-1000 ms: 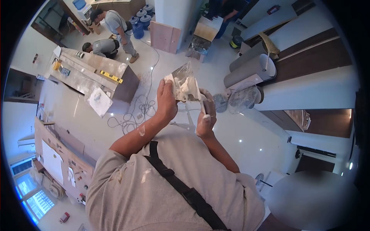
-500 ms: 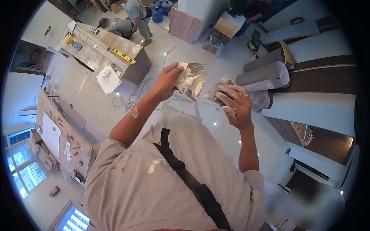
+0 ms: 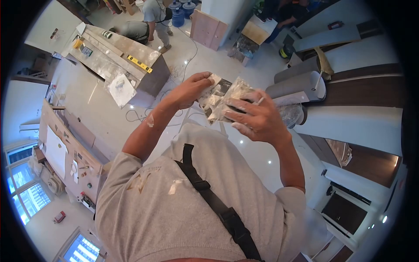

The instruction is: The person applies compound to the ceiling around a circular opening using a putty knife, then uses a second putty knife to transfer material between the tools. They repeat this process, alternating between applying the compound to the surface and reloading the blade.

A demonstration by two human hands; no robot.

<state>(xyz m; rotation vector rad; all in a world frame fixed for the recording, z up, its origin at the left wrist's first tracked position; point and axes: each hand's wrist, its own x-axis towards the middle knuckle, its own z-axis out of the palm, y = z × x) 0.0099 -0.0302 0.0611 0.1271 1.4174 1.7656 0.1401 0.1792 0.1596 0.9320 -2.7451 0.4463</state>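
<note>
My left hand (image 3: pixel 192 91) grips the edge of a flat metal putty knife (image 3: pixel 224 85), its blade smeared with pale putty (image 3: pixel 214 99). My right hand (image 3: pixel 261 117) is closed around a second putty knife (image 3: pixel 238 89), whose blade is also coated with putty. The two blades overlap in front of my chest, and they seem to touch. White smears show on the right fingers and on my left forearm. The right knife's handle is mostly hidden by the fingers.
A dusty bench (image 3: pixel 152 83) at upper left bears a yellow spirit level (image 3: pixel 139 63) and a white board (image 3: pixel 121 90). Two people work behind it; another is at upper right. Grey rolls (image 3: pixel 301 86) lie to the right. A wooden table (image 3: pixel 85 174) stands at left. Cables cross the floor.
My right hand has moved left and slightly up, bringing its putty knife over the one in my left hand. My left hand has barely moved.
</note>
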